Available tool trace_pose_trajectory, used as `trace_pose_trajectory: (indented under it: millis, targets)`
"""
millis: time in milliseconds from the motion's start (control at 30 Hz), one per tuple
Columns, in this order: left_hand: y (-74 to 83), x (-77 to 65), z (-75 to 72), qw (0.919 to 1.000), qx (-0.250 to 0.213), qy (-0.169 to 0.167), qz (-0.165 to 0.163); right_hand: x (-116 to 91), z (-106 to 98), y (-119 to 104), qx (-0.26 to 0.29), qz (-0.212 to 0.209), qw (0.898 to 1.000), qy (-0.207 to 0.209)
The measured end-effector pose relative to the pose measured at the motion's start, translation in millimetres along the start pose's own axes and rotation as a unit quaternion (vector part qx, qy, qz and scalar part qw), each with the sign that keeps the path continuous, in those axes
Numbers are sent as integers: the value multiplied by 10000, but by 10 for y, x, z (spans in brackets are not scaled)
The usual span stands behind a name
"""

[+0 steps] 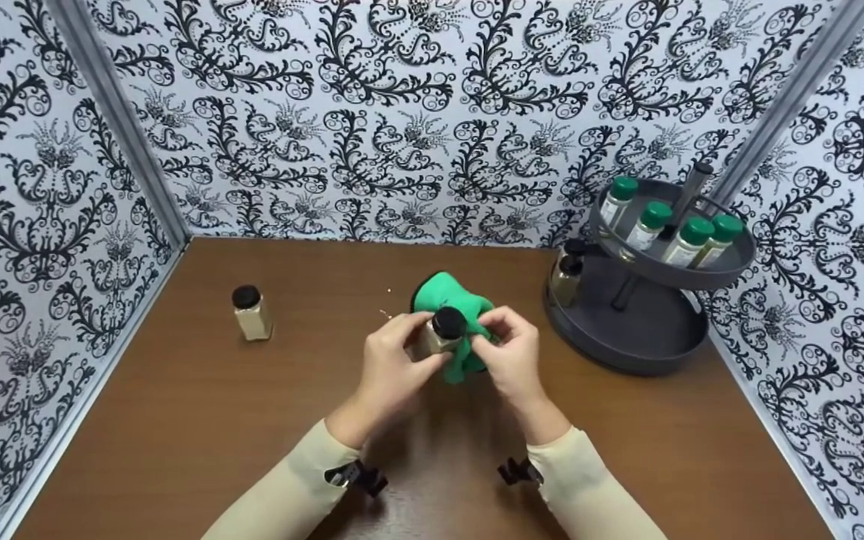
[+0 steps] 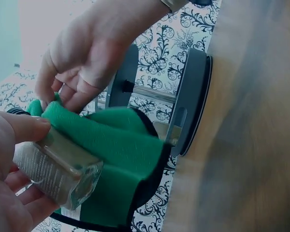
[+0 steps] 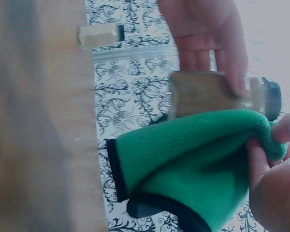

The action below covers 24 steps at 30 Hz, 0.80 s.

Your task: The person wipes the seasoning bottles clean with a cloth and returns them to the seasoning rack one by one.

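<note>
My left hand grips a square glass spice jar with a black lid and beige powder inside. In the left wrist view a printed label shows on its side. My right hand pinches a green cloth with black edging, bunched at the fingertips. The cloth hangs right against the jar, covering part of it in the right wrist view. Both hands are raised over the middle of the table, close together.
A second black-lidded jar stands on the brown table at the left. At the right is a dark two-tier round rack; several green-capped jars fill its upper tier, black-lidded jars its lower. Small light crumbs lie behind the left hand.
</note>
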State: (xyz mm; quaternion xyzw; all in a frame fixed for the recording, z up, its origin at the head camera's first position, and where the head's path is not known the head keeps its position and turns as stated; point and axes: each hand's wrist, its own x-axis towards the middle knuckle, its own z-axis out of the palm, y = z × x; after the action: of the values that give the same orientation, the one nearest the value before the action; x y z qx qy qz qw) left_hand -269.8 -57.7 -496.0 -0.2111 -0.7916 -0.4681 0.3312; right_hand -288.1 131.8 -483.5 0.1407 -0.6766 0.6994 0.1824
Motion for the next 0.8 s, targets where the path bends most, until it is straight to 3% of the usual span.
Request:
trace_pose_trajectory:
  millis: [133, 233, 400, 500, 633, 800]
  targets:
    - [0, 1, -2, 10000, -4, 77, 54, 10, 8, 54, -525, 177, 9978, -372]
    - [0, -4, 7, 10000, 73, -22, 31, 18, -4, 30, -744, 223, 9964, -339]
    - [5, -3, 12, 9999, 52, -138, 32, 0, -17, -32, -310, -183, 9991, 205]
    - [15, 9, 0, 10000, 32, -69, 52, 2, -14, -24, -306, -216, 9993, 73]
    - [29, 19, -17, 10000, 45, 6, 49, 26, -14, 13, -596, 64, 9975, -370]
    - [-9, 2, 14, 9999, 7, -91, -77, 14, -26, -8, -456, -163, 9988, -10]
